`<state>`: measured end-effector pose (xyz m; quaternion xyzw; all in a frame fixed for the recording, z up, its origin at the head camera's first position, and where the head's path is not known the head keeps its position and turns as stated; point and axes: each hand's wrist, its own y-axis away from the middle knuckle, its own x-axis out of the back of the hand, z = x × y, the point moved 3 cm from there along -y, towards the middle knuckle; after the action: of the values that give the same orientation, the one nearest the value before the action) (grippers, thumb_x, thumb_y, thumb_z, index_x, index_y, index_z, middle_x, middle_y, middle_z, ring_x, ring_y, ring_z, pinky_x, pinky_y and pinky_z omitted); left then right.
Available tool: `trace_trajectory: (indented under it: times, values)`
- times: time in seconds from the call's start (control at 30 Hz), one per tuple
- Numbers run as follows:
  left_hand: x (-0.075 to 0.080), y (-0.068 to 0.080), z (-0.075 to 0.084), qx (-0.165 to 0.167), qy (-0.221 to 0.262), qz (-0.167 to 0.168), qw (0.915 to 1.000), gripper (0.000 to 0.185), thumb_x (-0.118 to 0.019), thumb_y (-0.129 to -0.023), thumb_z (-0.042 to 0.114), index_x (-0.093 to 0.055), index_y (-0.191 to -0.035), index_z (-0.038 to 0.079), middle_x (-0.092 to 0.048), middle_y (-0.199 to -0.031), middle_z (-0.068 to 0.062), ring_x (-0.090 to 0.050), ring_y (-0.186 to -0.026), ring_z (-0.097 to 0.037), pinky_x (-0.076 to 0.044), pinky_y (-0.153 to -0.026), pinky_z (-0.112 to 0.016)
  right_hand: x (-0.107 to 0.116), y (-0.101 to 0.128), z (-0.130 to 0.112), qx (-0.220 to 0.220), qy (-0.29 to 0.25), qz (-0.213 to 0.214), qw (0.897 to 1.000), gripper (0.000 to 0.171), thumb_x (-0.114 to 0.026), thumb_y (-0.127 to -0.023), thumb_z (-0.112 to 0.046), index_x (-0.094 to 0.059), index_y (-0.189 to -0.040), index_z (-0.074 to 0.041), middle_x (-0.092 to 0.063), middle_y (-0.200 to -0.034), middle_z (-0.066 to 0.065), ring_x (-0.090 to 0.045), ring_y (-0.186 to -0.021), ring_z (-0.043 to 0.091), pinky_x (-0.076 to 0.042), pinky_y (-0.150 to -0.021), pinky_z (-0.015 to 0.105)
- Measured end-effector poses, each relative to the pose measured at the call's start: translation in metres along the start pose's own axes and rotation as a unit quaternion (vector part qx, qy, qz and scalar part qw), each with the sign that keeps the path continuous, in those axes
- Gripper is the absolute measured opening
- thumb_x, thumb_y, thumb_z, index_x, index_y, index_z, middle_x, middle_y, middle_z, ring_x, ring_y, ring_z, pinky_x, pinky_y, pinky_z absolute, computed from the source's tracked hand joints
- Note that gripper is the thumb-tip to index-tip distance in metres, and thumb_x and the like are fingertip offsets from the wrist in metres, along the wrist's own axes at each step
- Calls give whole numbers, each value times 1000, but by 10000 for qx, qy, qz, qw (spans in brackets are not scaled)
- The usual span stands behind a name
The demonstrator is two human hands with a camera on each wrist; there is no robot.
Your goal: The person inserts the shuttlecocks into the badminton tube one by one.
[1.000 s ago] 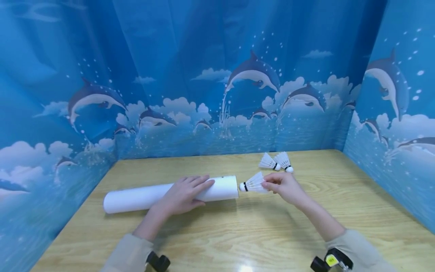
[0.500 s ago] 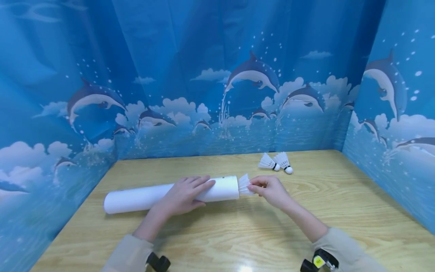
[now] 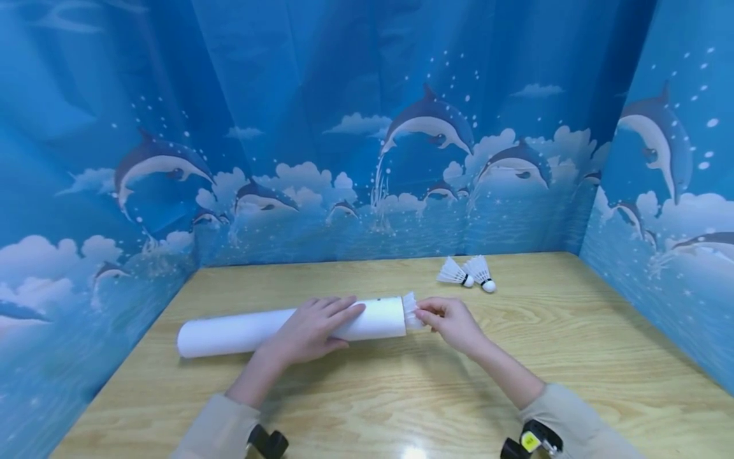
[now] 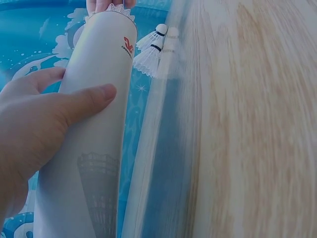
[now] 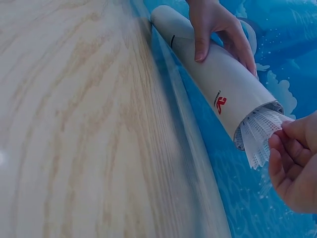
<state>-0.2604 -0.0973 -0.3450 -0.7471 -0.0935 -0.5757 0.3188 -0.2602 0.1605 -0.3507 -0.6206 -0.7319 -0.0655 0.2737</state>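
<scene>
A long white shuttlecock tube (image 3: 229,335) lies on its side across the table, its mouth facing right. My left hand (image 3: 315,328) grips it around the middle, thumb on the near side and fingers over the top. From the mouth sticks the feathered skirt of a white shuttlecock (image 3: 410,311); its cork is hidden inside. With thumb and fingertips, my right hand (image 3: 455,325) pinches the skirt's edge. In the right wrist view the mesh-like skirt (image 5: 260,134) shows partly within the rim, near a red logo on the tube.
Two more shuttlecocks, one (image 3: 453,273) beside another (image 3: 480,273), lie touching at the back right of the wooden table (image 3: 367,408). A blue dolphin-printed curtain (image 3: 321,127) borders the table's back and sides.
My right hand has moved left, carrying the shuttlecock cork-first into the tube's mouth, until only part of the skirt shows. My left hand and the tube have stayed in place.
</scene>
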Motion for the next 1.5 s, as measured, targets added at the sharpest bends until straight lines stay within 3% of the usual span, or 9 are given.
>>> trace_trajectory:
  times: [0.17,0.3,0.63,1.03,1.5]
  values:
    - [0,-1,0,-31,5,106,9999,77,-77,-74,35,-41,-141,17,-45,-139,-7,-51,-116,-26,-45,-93,-44,-3,-1,0,-64,-124,364,9992,12,-64,-86,-5,-65,-95,2,-65,-75,4,-59,-69,17,-53,-60,33]
    - [1,-2,-1,-13,58,125,9999,77,-77,-74,34,-41,-141,18,-45,-139,-7,-51,-116,-26,-44,-94,-45,-3,0,-2,60,-209,721,9972,8,-66,-84,-4,-65,-90,2,-66,-74,6,-58,-66,16,-49,-56,24]
    - [2,-1,0,45,47,33,10000,76,-77,-75,34,-42,-140,18,-46,-139,-6,-51,-117,-26,-44,-94,-45,-6,-1,-2,225,145,952,9951,8,-70,-82,-8,-70,-87,-2,-67,-77,4,-57,-72,12,-48,-61,23]
    - [1,-1,-1,68,19,20,10000,78,-77,-74,35,-41,-141,18,-44,-140,-6,-51,-116,-26,-44,-94,-46,-14,-2,-3,402,81,731,9965,6,-70,-81,-6,-70,-85,-2,-69,-82,7,-60,-73,14,-50,-62,23]
    - [2,-2,0,114,54,62,9999,76,-78,-74,34,-42,-140,18,-46,-139,-6,-51,-116,-27,-44,-93,-47,-19,-1,-6,397,119,519,9978,7,-67,-79,3,-69,-84,0,-67,-76,6,-58,-71,14,-49,-61,24]
